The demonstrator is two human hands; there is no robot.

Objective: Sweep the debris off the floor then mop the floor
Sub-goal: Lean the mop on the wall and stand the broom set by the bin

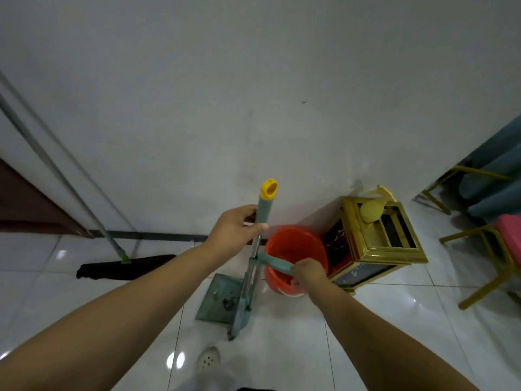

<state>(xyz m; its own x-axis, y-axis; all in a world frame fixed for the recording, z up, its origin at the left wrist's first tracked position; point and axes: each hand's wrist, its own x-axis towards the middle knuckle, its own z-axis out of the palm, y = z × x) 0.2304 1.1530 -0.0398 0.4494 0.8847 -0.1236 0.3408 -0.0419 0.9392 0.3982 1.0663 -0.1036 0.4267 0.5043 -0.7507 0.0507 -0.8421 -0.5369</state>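
I hold a squeeze mop [253, 266] upright in front of me; its handle is teal with a yellow cap [269, 189]. My left hand [235, 231] grips the handle just below the teal top. My right hand [308, 273] is closed on the teal wringer lever that juts out from the shaft. The mop head [239, 317] stands on the white tiles. An orange bucket [296, 249] sits right behind the lever, against the wall. A black flat broom [121, 268] with a grey pole leans on the wall at the left.
A gold-framed glass box [380, 244] stands right of the bucket. A teal square plate [217, 300] lies on the floor by the mop head. Gold-legged chairs [490, 249] with a pink seat stand at the right. My white shoe [208, 359] is below.
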